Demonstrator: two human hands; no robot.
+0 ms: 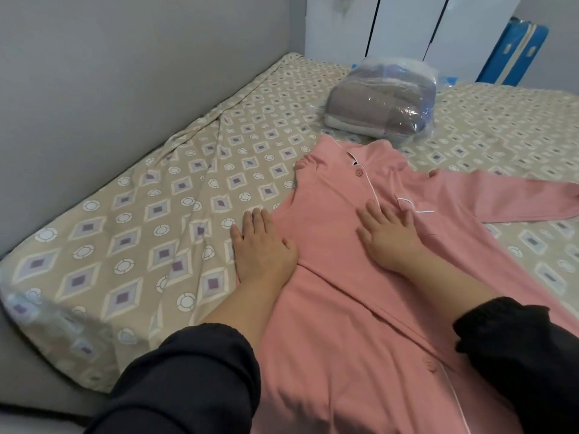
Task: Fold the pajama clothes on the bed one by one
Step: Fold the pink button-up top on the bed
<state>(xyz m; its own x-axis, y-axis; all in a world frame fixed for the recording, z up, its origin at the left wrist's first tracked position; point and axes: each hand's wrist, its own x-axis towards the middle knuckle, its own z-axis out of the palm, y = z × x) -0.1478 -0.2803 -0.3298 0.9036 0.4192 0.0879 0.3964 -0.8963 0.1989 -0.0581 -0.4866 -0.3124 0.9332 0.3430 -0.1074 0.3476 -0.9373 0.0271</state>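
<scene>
Two hands are laid flat with fingers straight and slightly spread, and nothing is gripped. The left hand (261,242) is rested at the left edge of the pink pajama top (344,308), its fingers on the patterned sheet (125,239) and its thumb on the pink cloth. The right hand (388,233) is pressed on the chest, just beside the white-piped pocket (429,223). The top is spread buttoned on the bed, with a plastic-wrapped bundle (382,104) beyond its collar.

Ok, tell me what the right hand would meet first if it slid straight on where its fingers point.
Sliding along the pink pajama top, the right hand would probably reach the upper button and collar first; the plastic-wrapped bundle lies beyond, though depth is unclear.
</scene>
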